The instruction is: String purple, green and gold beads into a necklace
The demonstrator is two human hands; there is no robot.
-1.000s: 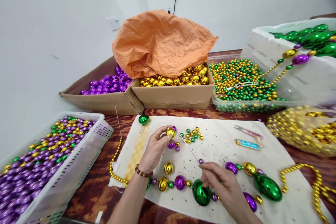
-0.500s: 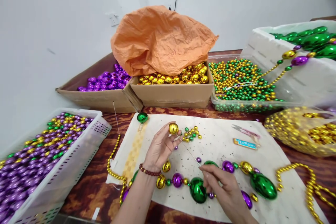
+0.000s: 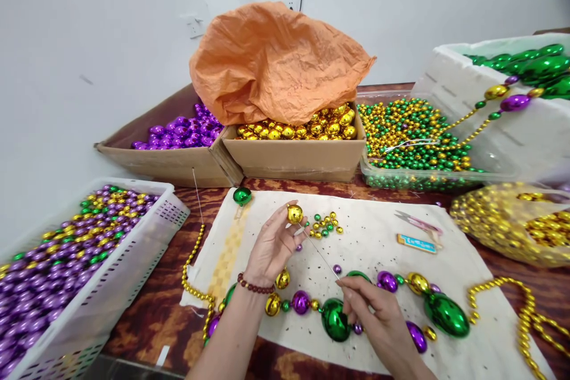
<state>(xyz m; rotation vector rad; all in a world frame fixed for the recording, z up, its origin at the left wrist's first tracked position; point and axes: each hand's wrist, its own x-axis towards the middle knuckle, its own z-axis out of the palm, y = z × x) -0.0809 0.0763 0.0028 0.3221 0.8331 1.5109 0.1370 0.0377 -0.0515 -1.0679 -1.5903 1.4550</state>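
A pale wall rises behind a mottled brown counter, whose near edge shows at lower left. A white cloth covers its middle, hemmed in by a white basket on the left, two cardboard boxes and a clear tub at the back, and a clear bag of gold beads on the right; white cloth shows between the scissors and the right hand. Along the near side lies a strand of large beads, passing beneath the hands. The hands are apart. The left hand, palm turned up and fingers half curled, holds a gold bead at its fingertips, above the cloth near a cluster of small beads. The right hand pinches a thin needle between thumb and forefinger, its other fingers folded. The needle spans the gap, its far end at the gold bead's lower edge; whether it has entered, I cannot tell.
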